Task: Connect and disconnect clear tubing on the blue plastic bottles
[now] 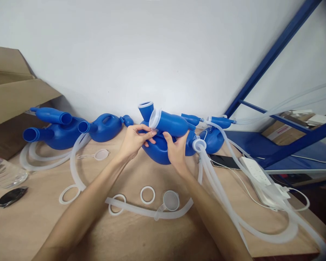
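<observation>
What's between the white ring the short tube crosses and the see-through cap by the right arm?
Another white ring lies there, with the short tube passing on its near side. The head view shows that.

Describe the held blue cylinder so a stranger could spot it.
Find the wooden table, then the right hand above its middle. It holds the blue cylinder; its white-rimmed mouth faces left, whereas the white-rimmed blue neck behind points up.

White wall (pixel 163 47) behind tan table (pixel 141 239)
</observation>
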The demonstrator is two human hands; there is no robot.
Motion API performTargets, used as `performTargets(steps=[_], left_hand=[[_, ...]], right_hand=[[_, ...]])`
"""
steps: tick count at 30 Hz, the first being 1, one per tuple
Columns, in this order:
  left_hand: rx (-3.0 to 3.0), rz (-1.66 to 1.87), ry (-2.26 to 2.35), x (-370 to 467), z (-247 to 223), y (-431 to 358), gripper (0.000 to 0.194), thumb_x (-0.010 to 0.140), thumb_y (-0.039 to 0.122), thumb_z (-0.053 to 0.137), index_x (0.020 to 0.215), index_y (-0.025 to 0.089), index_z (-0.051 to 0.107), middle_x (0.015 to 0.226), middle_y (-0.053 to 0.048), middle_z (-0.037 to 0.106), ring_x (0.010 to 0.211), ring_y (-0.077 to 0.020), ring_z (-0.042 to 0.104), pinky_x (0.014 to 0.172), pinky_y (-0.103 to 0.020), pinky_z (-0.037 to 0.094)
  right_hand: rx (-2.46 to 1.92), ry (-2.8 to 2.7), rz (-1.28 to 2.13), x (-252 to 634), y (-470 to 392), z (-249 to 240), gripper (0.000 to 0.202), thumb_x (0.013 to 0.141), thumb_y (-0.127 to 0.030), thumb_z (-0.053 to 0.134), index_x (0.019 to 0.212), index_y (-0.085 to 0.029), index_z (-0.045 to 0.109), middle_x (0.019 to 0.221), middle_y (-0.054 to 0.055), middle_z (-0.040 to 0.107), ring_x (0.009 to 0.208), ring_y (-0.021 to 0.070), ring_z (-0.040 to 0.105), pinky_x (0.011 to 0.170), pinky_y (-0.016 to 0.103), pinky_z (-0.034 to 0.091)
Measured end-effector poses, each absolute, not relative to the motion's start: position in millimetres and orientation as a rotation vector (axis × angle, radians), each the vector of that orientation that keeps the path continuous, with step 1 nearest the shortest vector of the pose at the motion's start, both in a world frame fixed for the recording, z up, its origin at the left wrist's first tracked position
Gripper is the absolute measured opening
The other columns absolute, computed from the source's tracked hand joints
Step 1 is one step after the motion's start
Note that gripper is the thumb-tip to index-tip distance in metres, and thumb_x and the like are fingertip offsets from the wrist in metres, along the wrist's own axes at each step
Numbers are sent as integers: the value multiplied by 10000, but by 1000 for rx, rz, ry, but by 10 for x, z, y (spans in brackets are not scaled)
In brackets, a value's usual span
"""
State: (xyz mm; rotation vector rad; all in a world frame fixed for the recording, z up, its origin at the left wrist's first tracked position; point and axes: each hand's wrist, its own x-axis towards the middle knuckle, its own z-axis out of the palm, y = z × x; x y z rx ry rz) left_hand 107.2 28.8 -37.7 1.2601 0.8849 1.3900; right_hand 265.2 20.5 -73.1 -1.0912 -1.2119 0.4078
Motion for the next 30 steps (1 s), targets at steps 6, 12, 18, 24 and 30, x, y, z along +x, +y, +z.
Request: performTargets(steps=[6,12,18,24,30], left_hand=[[1174,1238,889,995,-342,317,435,438,308,1032,737,120,778,684,-32,715,541,-130,678,444,-178,500],[1164,1301,901,1096,-334,257,429,455,294,1017,755,118,765,723,-18,680,523,-111,645,375,-172,418],[1182,1437,950,1225,-336,191,479,517,365,994,832,112,737,800,-67,732,545,-150,683,357,-186,391],[1419,1334,1040,1058,-268,194,437,669,472,924,890,118,792,634,-60,717,447,-128,588,400,-221,421],[1676,1158,1079,844,-247,294,398,789,543,826,885,158,812,598,-56,700,512,-149,598,469,-228,428]], right_hand=[[-1249,-1288,266,2702,191,-755,980,740,-744,768,1449,-164,421,1297,199,687,1277,382,632,1124,559,452],[-1230,-1261,353,2703,170,-722,903,770,-714,769,1429,-186,448,1323,194,679,1289,374,622,1155,568,428],[-1072,-1220,520,2696,211,-670,832,836,-669,721,1462,-210,424,1381,156,663,1302,299,624,1182,501,437],[-966,-1275,574,2771,232,-584,853,821,-610,771,1484,-195,430,1358,146,688,1279,297,648,1177,487,453],[-1047,-1378,547,2832,244,-601,909,807,-659,777,1512,-204,427,1369,145,687,1366,319,597,1223,521,403]])
